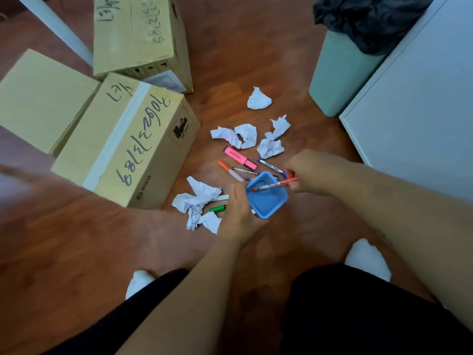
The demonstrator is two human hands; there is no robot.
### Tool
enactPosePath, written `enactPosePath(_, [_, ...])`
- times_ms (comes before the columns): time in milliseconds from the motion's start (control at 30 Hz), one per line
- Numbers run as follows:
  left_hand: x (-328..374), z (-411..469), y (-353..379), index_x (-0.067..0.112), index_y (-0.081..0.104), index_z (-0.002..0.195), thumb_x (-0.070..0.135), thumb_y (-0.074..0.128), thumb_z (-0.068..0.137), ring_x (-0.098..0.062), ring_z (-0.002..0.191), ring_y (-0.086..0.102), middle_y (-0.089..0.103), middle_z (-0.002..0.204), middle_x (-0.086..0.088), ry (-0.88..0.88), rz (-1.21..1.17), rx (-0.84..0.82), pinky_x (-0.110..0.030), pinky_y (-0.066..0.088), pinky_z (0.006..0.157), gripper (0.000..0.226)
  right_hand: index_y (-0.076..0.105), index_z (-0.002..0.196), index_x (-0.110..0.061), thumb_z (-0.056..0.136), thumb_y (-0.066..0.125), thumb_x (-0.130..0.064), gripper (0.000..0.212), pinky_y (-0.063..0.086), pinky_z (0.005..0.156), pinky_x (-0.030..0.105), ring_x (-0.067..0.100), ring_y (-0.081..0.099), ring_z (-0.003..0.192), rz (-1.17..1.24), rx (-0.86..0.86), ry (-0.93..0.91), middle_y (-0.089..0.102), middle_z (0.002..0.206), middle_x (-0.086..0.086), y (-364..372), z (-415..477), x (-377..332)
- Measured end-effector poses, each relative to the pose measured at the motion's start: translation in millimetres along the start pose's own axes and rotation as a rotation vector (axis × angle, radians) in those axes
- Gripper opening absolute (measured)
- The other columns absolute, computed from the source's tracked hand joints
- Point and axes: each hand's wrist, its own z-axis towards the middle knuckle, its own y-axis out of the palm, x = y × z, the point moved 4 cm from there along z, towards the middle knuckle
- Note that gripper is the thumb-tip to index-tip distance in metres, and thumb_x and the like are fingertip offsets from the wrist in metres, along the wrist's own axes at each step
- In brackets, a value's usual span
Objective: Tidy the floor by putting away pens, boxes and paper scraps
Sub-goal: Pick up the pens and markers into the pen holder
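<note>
Ok, wood floor [256, 47] fills the view. White cabinet [422, 98] stands at the right edge. 3 cardboard boxes on the left, all shut: handwritten box [122, 149] nearest the clutter w/ pale tape along the top, plain box [43, 98] touching its left side, far box [138, 37] just behind, also w/ handwriting. Pale green bin [340, 75] at far right against the cabinet, black bag [371, 21] bunched over its rim.

Person's white socks [139, 281] show near the bottom, both arms reach in to centre. Left hand [238, 213] grips the blue pen cup [268, 198] by its left wall, fingers curled round it, mouth tipped up to the cam; can't tell if the cup touches the floor. Right hand [309, 175] pinches the right end of a red pen [271, 185], which lies across the cup's open top.

Paper scraps, all crumpled white, on the floor: near-left clump [197, 201] just left of the left hand, mid pair [240, 135] and right clump [273, 142] beyond the cup, lone scrap [258, 99] farthest, toward the bin.

Pens on the floor betw. the cup and the mid scraps: pink highlighter [240, 158], orange marker [229, 170] just near of it, blue-capped marker [271, 165] to the right by the right hand. Green pen [217, 208] and white pen [221, 198] poke out from the near-left clump, next to the left hand.
</note>
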Motion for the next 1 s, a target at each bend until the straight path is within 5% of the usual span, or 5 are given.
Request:
enactPosePath(133, [10,-2,18,0.005,0.047,0.118,0.029,0.081,0.067,-0.025,0.099,0.053,0.047,0.107,-0.009,0.028,-0.047,-0.043,-0.034,0.047,0.082,0.066,0.067,0.089,-0.007,0.085,0.062,-0.019,0.014,0.042,0.058,0.028,0.028,0.059,0.078,0.047,-0.005,0.063,0.066,0.086,0.011,6,-6,5])
enactPosePath(367, [38,23,61,0.004,0.048,0.109,0.022,0.086,0.065,-0.007,0.084,0.035,0.036,0.098,0.0,0.118,0.004,-0.107,-0.018,0.03,0.069,0.061,0.063,0.094,-0.017,0.089,0.064,-0.022,0.008,0.048,0.075,0.032,0.025,0.061,0.092,0.246,0.107,0.139,0.066,0.097,0.009,27,-14,54])
enactPosePath(633, [50,81,103,0.012,0.042,0.111,0.033,0.087,0.065,-0.018,0.095,0.051,0.044,0.104,-0.006,0.099,-0.033,-0.142,-0.037,0.052,0.074,0.068,0.05,0.124,-0.013,0.09,0.064,-0.017,0.038,0.046,0.086,0.033,0.027,0.057,0.105,0.529,0.375,0.335,0.055,0.119,0.011,41,7,125])
enactPosePath(867, [45,118,117,0.014,0.041,0.112,0.035,0.089,0.064,-0.011,0.096,0.049,0.044,0.107,-0.003,0.058,-0.029,-0.121,-0.025,0.048,0.075,0.071,0.065,0.105,-0.012,0.092,0.056,-0.017,0.017,0.042,0.076,0.028,0.027,0.06,0.098,0.645,0.42,0.478,0.067,0.108,0.011,60,44,148])
enactPosePath(1000, [35,131,124,0.016,0.037,0.123,0.033,0.087,0.068,-0.01,0.109,0.046,0.044,0.12,-0.002,-0.019,-0.024,-0.245,-0.021,0.045,0.077,0.076,0.066,0.109,-0.014,0.094,0.053,-0.015,0.02,0.051,0.085,0.034,0.027,0.063,0.099,0.711,0.445,0.507,0.067,0.11,0.011,68,55,156])
